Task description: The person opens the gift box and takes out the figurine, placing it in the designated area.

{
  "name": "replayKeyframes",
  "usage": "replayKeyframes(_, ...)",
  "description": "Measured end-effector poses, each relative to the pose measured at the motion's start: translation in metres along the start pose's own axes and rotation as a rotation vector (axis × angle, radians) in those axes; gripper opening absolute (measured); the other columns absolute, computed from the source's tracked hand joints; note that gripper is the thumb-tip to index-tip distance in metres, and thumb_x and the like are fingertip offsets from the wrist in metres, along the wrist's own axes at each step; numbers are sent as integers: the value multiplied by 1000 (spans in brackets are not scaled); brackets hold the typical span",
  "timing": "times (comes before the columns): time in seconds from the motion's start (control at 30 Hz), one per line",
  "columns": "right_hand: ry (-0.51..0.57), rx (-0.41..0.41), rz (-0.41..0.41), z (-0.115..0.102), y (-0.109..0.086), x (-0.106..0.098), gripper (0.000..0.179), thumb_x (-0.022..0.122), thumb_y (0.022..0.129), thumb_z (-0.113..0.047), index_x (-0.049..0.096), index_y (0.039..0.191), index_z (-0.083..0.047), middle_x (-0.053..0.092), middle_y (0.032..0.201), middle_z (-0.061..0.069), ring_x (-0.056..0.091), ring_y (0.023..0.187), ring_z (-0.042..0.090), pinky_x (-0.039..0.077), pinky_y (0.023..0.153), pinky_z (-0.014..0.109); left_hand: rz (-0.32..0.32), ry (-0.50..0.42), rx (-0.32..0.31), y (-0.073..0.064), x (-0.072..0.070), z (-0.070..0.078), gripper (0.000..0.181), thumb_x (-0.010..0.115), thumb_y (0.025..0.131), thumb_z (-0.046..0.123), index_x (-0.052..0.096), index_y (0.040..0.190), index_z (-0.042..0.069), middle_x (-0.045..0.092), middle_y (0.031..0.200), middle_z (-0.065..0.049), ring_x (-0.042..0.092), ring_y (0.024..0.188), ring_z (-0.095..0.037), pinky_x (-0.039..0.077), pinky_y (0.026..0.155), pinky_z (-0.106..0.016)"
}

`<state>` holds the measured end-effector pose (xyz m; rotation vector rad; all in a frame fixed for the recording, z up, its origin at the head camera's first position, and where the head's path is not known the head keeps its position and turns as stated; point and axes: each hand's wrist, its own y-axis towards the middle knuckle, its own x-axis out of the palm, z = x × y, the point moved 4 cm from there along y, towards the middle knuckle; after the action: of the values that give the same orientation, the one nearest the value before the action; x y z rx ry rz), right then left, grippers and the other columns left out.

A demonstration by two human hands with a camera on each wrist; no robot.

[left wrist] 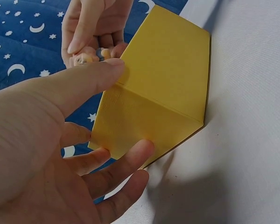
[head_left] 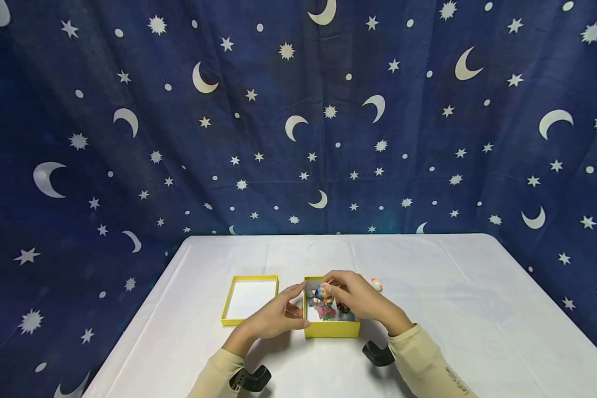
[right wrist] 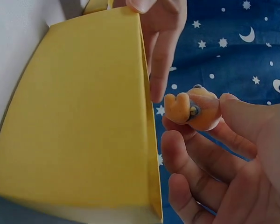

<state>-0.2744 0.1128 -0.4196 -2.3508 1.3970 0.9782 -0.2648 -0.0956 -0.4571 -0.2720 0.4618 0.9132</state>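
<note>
A small orange toy figurine with a bit of dark blue is pinched between the thumb and fingers of my right hand, over the open yellow box. Several colourful figurines lie inside the box, partly hidden by that hand. At the box's left side is my left hand, its thumb touching the front left corner and its index finger near the back left corner. In the left wrist view the other fingers of the left hand lie loosely spread along the yellow side wall.
Left of the box lies a yellow-rimmed lid, its white inside facing up. A small white and orange toy sits on the white-covered table, beyond the right hand. A dark blue curtain with moons and stars hangs behind.
</note>
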Motion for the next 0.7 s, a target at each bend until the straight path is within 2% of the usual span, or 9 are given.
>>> replayKeyframes(0.2,32,13,40,2,-4,-8,27,52,107,-25,65,121,-5,71,104,8,68,89,23,55,75,29,4,-13,8,0,0,-1,90,77,90,20,23,162,7,24,166,-22,64,107,-22,54,98,-43)
replayKeyframes(0.33,71,18,84,3,-6,-16,27,51,107,-26,65,120,-8,69,104,12,66,86,30,57,75,35,4,-8,9,1,0,-2,90,77,90,20,23,162,8,24,166,-22,63,107,-21,54,97,-41)
replayKeyframes(0.5,107,2,151,4,-9,-27,25,50,107,-25,65,120,-10,66,99,11,63,78,26,56,71,36,-5,-5,8,2,2,-2,91,76,91,21,22,162,7,24,166,-21,63,106,-19,54,97,-40)
replayKeyframes(0.6,158,-29,181,5,-9,-31,26,48,108,-23,64,120,-7,64,97,12,63,78,22,57,74,37,-6,-1,2,1,2,-2,91,76,91,21,21,162,7,23,166,-21,63,106,-18,54,98,-39)
replayKeyframes(0.7,213,-61,195,6,-9,-34,28,46,109,-21,63,122,-2,62,95,15,62,76,19,56,72,33,-4,-2,2,1,2,-2,90,76,91,21,21,162,8,22,166,-22,64,106,-18,54,98,-39)
